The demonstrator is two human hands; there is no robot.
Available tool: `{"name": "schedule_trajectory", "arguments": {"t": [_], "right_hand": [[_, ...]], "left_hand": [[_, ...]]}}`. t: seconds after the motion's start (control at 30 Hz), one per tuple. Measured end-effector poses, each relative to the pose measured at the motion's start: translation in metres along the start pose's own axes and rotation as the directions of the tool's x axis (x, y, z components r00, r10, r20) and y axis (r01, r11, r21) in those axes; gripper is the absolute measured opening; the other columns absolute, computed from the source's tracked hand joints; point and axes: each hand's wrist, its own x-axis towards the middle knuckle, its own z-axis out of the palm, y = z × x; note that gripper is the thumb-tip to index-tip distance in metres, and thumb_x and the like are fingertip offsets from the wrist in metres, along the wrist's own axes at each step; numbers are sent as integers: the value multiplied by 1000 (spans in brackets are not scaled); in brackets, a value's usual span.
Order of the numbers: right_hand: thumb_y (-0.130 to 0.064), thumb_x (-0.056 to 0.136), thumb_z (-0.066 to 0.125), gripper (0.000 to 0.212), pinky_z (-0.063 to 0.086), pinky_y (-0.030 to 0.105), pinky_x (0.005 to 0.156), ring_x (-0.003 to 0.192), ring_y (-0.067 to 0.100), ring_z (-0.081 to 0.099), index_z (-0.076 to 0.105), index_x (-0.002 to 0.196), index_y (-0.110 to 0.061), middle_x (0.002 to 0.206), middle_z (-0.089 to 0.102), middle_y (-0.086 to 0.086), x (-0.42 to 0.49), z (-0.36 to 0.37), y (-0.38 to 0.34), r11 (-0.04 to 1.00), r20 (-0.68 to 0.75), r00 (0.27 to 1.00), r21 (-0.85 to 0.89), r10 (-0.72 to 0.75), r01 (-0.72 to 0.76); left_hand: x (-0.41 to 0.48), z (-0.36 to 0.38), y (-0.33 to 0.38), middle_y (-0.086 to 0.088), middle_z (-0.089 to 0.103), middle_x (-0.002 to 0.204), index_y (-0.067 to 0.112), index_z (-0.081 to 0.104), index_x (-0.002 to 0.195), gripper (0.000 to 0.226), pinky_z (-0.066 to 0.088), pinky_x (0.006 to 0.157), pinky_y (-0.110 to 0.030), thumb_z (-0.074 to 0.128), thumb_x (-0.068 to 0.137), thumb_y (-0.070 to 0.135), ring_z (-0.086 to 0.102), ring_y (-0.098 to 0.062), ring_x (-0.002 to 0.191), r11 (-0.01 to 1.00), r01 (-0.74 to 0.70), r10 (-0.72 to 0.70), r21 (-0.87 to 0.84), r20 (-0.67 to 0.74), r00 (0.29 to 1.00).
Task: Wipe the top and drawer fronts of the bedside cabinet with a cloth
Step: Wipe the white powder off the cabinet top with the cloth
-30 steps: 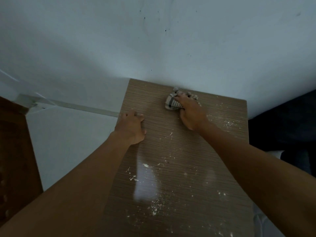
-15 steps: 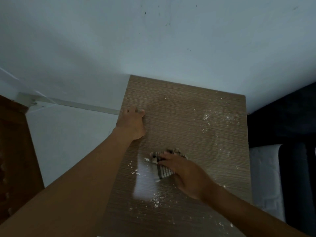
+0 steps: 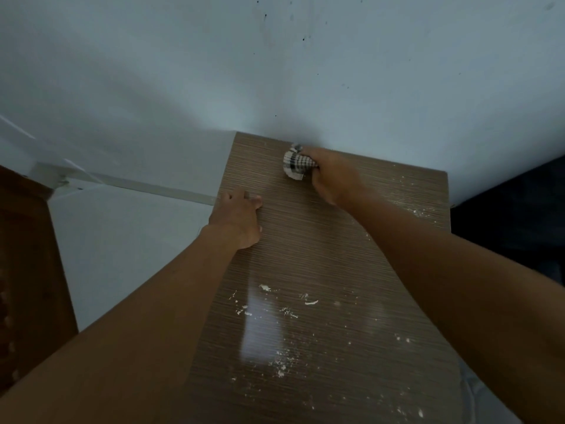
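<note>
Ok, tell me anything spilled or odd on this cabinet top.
White crumbs and powder litter the near half and right edge of the cabinet top, not yet wiped. The right hand holds the cloth by the wall.

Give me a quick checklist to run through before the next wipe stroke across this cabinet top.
1. Cloth gripped: ok. The right hand is closed on the checked cloth at the far edge by the wall.
2. Cabinet steadied: ok. The left hand rests flat at the left edge of the cabinet top.
3. Stroke path free of objects: ok, only white crumbs lie there.
4. Top clean: not ok. Crumbs remain near the front and right side.
5. Drawer fronts wiped: cannot tell, they are out of view.
</note>
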Motion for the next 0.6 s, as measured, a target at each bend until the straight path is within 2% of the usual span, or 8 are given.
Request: {"name": "schedule_trajectory", "arguments": {"t": [0.1,0.27,0.37,0.47,0.6], "right_hand": [[-5,88,44,49,38,40,103,124,31,48,52,134,-20,136,54,10,-8,17,4,998,0,999,-38,44,-44],[-7,88,49,44,28,45,112,134,26,40,56,130,-17,143,49,4,-63,34,-4,993,91,989,-28,-116,119],[-20,90,39,42,23,42,115,135,21,39,58,127,-18,141,51,3,-118,48,-11,983,138,974,5,-182,183],[-27,89,36,44,24,43,115,136,20,39,59,126,-17,140,52,3,-164,61,-17,978,152,967,54,-206,200],[-22,89,43,40,21,45,116,136,19,38,58,126,-19,140,52,2,-210,77,-23,967,119,962,99,-244,233]], "left_hand": [[0,0,0,-4,15,158,29,27,151,64,31,110,-42,57,95,33,14,-27,144,1000,-5,5,3,5,1000],[-2,-1,0,-6,13,158,30,26,151,64,31,109,-43,56,95,26,14,-29,143,1000,-5,5,6,5,1000],[-1,0,0,-6,14,158,30,26,151,64,31,110,-44,53,94,19,13,-30,143,1000,0,0,11,1,1000],[0,0,-1,-7,14,158,28,27,151,62,30,110,-46,52,95,21,12,-31,144,1000,-8,8,5,11,1000],[0,2,0,-7,10,160,28,26,152,62,27,112,-47,52,95,28,7,-31,146,1000,1,-1,2,6,1000]]}}
